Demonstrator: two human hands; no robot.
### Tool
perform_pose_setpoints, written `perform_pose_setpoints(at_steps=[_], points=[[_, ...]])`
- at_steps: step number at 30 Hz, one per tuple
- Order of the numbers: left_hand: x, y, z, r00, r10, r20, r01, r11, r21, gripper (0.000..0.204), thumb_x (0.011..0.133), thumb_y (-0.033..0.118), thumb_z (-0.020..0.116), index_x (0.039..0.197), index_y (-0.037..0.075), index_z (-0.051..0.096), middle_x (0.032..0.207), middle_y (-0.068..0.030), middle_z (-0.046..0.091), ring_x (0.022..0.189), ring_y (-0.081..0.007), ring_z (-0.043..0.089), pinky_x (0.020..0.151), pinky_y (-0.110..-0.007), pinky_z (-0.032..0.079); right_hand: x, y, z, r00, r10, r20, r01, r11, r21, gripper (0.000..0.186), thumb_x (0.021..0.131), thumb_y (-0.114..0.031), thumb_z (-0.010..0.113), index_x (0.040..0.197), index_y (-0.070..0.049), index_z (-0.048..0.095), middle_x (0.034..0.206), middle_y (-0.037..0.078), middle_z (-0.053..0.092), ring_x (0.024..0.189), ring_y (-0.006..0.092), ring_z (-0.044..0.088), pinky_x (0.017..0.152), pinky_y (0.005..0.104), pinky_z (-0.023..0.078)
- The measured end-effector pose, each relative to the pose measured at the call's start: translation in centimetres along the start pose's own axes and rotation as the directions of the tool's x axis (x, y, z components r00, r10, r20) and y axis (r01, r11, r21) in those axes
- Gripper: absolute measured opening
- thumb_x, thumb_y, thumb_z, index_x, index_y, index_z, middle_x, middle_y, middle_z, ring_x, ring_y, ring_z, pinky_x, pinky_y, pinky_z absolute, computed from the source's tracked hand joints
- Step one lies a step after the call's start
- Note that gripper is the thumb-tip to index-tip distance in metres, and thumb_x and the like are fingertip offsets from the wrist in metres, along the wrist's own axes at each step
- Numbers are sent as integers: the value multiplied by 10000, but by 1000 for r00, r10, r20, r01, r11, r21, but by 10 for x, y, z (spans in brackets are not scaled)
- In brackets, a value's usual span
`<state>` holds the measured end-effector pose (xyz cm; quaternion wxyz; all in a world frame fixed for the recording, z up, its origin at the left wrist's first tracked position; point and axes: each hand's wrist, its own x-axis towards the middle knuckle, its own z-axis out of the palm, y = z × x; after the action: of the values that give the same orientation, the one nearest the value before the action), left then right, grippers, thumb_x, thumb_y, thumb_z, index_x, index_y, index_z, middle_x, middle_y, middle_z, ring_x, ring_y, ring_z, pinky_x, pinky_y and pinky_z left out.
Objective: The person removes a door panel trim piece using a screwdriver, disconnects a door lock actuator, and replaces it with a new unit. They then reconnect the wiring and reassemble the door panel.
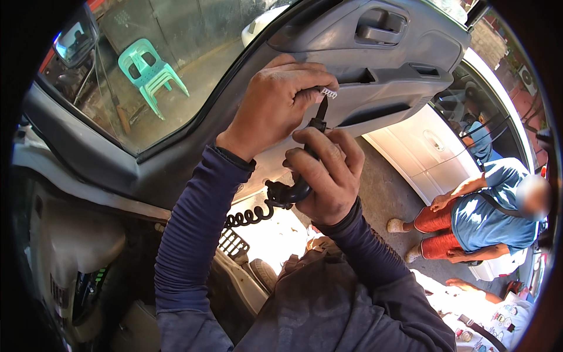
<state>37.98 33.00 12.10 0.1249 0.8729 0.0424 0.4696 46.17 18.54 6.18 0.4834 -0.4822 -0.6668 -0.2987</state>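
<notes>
My left hand [272,102] pinches a small white multi-pin plug connector [329,92] between thumb and fingers, in front of the grey car door panel [328,47]. My right hand [329,176], just below it, is wrapped round a black test probe [318,123] with a narrow pointed tip. That tip points up at the connector and is very close to it; whether they touch I cannot tell. A black coiled cord [249,218] hangs below the probe's lower end, to the left of my right hand.
Through the door window a stack of green plastic chairs [153,73] shows. A white car [431,146] stands at right, near a person in a blue shirt [489,205]. Another person's patterned clothing [498,322] is at lower right. The car's dashboard side [88,234] lies at left.
</notes>
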Motion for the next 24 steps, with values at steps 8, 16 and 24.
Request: perform_pose_setpoints(at_steps=[8, 16, 24], points=[[0, -1, -3, 1000, -9, 30, 9, 1000, 19, 221, 852, 39, 726, 1057, 107, 775, 1079, -52, 774, 928, -256, 651, 852, -372, 542, 2, 6, 1, 1000, 30, 1, -30, 999, 28, 273, 700, -81, 784, 962, -100, 709, 1123, 78, 723, 1055, 334, 598, 940, 405, 452], [-1, -3, -1, 1000, 9, 14, -10, 1000, 29, 205, 866, 61, 726, 1052, 123, 786, 1066, -38, 778, 933, -245, 660, 853, -367, 550, 4, 5, -1, 998, 55, 7, -56, 997, 53, 230, 745, -90, 792, 960, -101, 709, 1118, 79, 728, 1065, 335, 597, 962, 408, 447], [-2, -5, -1, 999, 33, 6, -33, 999, 40, 196, 863, 70, 735, 1041, 123, 798, 1072, -44, 784, 942, -240, 670, 855, -368, 559, 6, 5, -3, 997, 81, 17, -83, 993, 84, 220, 761, -100, 791, 963, -96, 705, 1107, 82, 731, 1067, 341, 587, 964, 416, 447]])
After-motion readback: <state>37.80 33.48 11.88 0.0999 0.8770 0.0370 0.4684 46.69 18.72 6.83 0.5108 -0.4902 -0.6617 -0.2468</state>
